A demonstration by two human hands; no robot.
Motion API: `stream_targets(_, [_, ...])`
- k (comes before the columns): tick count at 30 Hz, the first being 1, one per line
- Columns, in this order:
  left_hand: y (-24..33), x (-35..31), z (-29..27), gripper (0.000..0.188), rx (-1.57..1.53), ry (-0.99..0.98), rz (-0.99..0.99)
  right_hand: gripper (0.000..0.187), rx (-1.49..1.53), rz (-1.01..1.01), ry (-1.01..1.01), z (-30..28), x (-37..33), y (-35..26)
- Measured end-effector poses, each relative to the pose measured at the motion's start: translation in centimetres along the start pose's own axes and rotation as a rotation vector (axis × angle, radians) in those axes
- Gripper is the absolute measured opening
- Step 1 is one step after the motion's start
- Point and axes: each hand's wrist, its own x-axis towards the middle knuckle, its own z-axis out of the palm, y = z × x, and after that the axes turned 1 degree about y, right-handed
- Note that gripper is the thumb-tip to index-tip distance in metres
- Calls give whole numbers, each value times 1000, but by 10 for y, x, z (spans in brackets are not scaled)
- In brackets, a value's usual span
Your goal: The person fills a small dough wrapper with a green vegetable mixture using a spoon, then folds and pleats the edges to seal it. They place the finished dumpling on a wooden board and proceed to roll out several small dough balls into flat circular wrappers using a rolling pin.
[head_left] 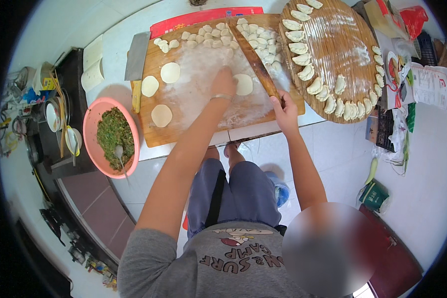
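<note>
**R hand on rolling pin, L hand by dough wrapper**

We see R hand wrapped round the rolling pin's near end, approx 4 o'clock on the wooden board. L hand's at the dough wrapper's 9 o'clock edge; fingers blurred, can't tell if apart or gripping. Dough wrapper lies approx mid-board. Three rolled wrappers at 8–9, dough pieces 11–1, cleaver at 10. Pink bowl w/ green filling at 8; round tray w/ dumplings approx 3.

Far left, long chopsticks slant over the dark counter; across on the right, a red plastic bag, and lower, a green tub!
</note>
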Motion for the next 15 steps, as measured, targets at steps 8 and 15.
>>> stream_targets(8, [-36, -58, 1, 64, 336, 127, 786, 26, -122, 27, -18, -3, -8, 7])
stream_targets(15, [-50, -101, 11, 74, 468, 22, 669, 27, -230, -119, -42, -4, -3, 5])
